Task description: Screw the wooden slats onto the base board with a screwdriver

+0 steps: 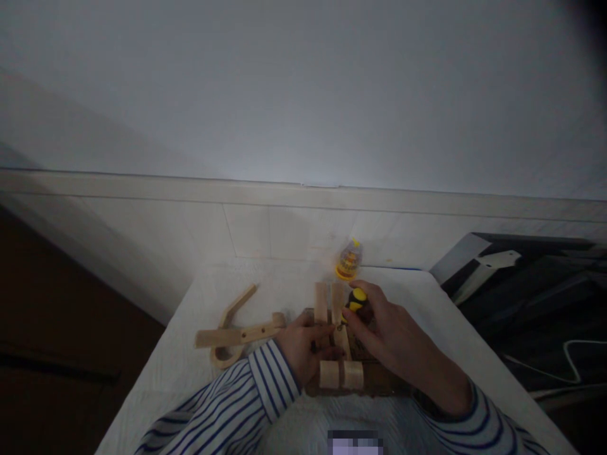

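My right hand [386, 325] is closed around a short yellow-and-black screwdriver [358, 297], its lower end at a hole in a pale wooden piece [342, 344]. My left hand [306, 344] steadies this wooden piece from the left, its fingers curled over it. Two flat wooden strips [321, 303] extend away from me beyond the fingers. Nearer to me, two curved wooden ends [329, 374] lie side by side. Beneath these parts is a dark brown board [379, 382], partly covered by my hands. The screwdriver's tip is too small to make out.
On the left of the white-covered table [161, 379] lies another wooden assembly [232, 335] with a curved piece and screw holes. A small bottle with yellow parts [348, 260] stands at the back against the wall. Dark panels and a white cable [571, 363] are off to the right.
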The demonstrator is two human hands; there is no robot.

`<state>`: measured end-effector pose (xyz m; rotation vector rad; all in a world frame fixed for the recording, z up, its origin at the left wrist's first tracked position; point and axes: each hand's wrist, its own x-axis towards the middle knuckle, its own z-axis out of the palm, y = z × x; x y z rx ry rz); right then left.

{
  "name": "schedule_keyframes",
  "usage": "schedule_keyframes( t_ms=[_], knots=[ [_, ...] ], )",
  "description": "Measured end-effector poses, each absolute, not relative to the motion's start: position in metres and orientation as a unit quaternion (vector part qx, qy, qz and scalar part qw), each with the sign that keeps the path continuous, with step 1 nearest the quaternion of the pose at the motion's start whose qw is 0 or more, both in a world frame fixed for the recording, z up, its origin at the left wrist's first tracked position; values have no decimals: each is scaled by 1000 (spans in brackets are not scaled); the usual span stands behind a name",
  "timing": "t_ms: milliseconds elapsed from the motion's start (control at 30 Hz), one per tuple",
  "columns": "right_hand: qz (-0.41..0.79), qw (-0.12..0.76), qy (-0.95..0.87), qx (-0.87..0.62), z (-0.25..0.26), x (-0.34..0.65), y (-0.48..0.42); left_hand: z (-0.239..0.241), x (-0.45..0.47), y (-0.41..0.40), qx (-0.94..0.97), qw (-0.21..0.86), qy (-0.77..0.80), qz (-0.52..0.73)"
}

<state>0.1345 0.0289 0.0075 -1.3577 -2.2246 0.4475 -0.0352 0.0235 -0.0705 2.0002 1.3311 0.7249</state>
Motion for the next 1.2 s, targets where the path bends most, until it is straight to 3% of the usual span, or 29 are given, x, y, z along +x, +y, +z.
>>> schedule_keyframes(
  t_ms=[1200],
  knots=[
    [159, 254, -811, -501, 7, 133, 29, -61, -39, 29, 763, 336, 492, 250]
  ],
)
